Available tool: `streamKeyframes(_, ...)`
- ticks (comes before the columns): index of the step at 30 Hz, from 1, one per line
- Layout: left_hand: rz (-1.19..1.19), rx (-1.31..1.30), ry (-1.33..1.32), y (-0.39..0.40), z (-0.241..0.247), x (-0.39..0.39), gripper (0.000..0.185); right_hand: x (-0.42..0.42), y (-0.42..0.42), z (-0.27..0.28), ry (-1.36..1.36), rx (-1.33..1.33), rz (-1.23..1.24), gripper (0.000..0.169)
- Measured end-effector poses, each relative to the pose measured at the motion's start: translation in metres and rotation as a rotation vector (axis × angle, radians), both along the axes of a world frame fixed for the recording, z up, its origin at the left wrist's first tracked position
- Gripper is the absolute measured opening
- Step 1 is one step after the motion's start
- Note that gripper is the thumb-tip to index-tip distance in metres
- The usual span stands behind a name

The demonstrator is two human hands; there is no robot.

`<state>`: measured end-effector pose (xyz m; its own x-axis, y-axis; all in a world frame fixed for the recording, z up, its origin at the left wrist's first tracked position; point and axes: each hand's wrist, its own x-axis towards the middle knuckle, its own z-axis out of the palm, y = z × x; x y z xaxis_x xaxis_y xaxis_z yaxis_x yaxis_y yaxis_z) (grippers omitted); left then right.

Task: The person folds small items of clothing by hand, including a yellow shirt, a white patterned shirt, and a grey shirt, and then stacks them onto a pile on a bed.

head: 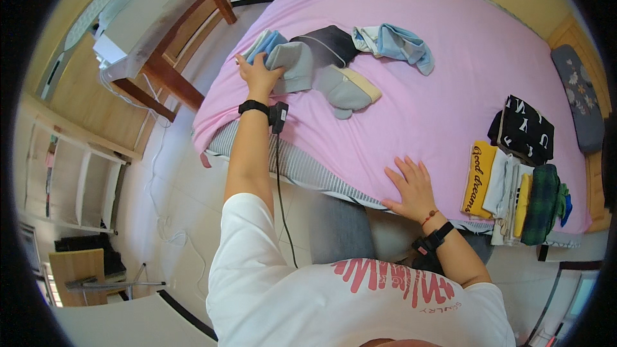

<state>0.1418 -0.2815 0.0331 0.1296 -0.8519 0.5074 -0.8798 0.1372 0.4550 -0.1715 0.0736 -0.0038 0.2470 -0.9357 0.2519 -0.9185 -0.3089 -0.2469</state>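
Observation:
On the far left part of the pink bed sheet [462, 58], my left hand [260, 74] reaches over several folded cloth items. Its fingers lie across a folded blue cloth [274, 41], and the thumb touches a light grey cloth item [295, 65]. Whether it grips them cannot be told. Beside these lie a dark grey folded garment [328, 41] and a grey cloth item with a cream band [349, 87]. Further right is a crumpled light blue and white garment [397, 43]. My right hand [412, 185] rests palm down near the bed's edge, fingers spread, holding nothing.
A row of folded clothes [511, 197] stands at the bed's right edge, below a folded black garment with white letters [525, 130]. A grey floral cushion [577, 96] leans at the headboard. A wooden table [181, 0] and white cables [154, 173] are to the left.

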Motion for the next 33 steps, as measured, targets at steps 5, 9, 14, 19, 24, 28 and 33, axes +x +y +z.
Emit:
streamKeyframes(5, -0.175, 0.090, 0.016, -0.027, -0.032, 0.015, 0.046, 0.003, 0.001, -0.001, -0.007, -0.025, 0.014, 0.072)
streamKeyframes(9, -0.161, -0.146, -0.007, 0.010, -0.003, -0.014, 0.039, -0.002, -0.001, -0.005, 0.014, -0.044, 0.008, 0.075)
streamKeyframes(14, -0.545, -0.205, -0.151, 0.118, 0.048, -0.077, 0.045, -0.005, -0.003, -0.006, -0.102, -0.001, -0.055, 0.091)
streamKeyframes(19, -1.138, -0.038, -0.081, 0.205, 0.038, -0.144, 0.050, -0.020, -0.007, -0.012, -0.911, -0.054, -0.217, 0.106)
streamKeyframes(24, -1.456, -0.134, -0.043, 0.189, 0.040, -0.163, 0.046, -0.051, 0.004, -0.024, -0.667, -0.255, -0.420, 0.105)
streamKeyframes(28, -0.888, -0.135, -0.127, 0.069, 0.007, -0.140, 0.042, -0.049, 0.011, -0.023, -0.633, -0.228, -0.397, 0.095)
streamKeyframes(33, -0.421, 0.506, 0.148, -0.015, -0.037, -0.093, 0.055, -0.053, 0.013, -0.031, -0.549, -0.254, -0.415, 0.088)
